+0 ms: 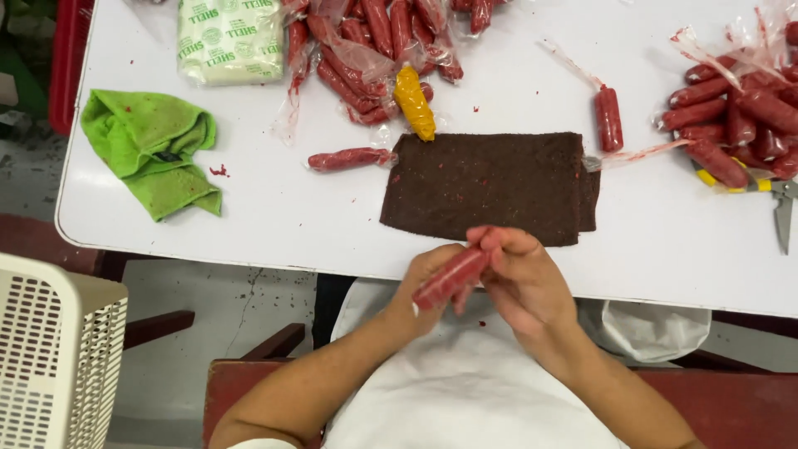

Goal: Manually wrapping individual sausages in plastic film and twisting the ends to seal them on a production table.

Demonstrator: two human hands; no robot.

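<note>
Red sausage-shaped roll is sitting between both hands, just off the near edge of the white table, over the person's white apron. Sweeping from the left: a pale slotted basket is standing by the table's corner, and a crumpled green cloth is lying on the tabletop with red flecks on it. Next, a wrapped pale block is resting at the far edge beside a heap of bagged red rolls, one yellow roll among them. At centre, a dark brown sheet is lying flat. The left hand is curling its fingers around the roll's lower end; the right hand is pinching its upper end. Further right, another pile of bagged rolls is waiting beside scissors. By my reading, plenty is finished already, with this roll in progress.
</note>
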